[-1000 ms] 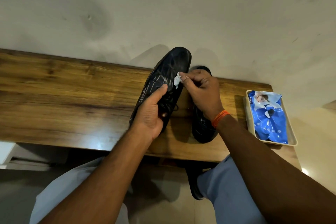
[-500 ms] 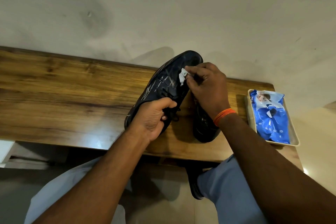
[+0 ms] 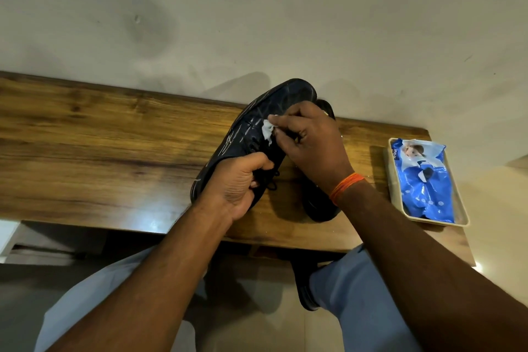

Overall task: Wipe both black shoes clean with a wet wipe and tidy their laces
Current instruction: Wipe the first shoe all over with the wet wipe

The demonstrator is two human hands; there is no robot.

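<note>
Since the earlier frames the right hand [image 3: 311, 148] has slid its wet wipe [image 3: 268, 131] back from the toe end toward the middle of the held shoe [image 3: 257, 128], and the left hand [image 3: 237, 183] has curled tighter, its thumb now folded over the collar instead of stretched along the side. The shoe has also tipped a little further over to the left.

The left hand grips that shoe at the heel and lace end, fingers wrapped round it, holding it tilted above the wooden table [image 3: 100, 137] with the toe pointing away toward the wall [image 3: 257, 8]. The right hand pinches the small crumpled white wipe between thumb and fingertips and presses it on the shoe's upper. The shoe is glossy black with wet streaks catching the light; a black lace [image 3: 273, 180] dangles beside the left thumb.

Two black shoes are in view: the second shoe [image 3: 320, 206] stands on the table just under the right wrist, mostly hidden, so its laces cannot be made out. One bundle of orange thread bands [image 3: 345, 186] circles the right wrist. One shiny blue wipe packet [image 3: 423, 180], crinkled plastic, lies in one shallow cream rectangular tray [image 3: 395, 203] near the table's right end. The table has a warm, grained, lightly reflective top.
</note>
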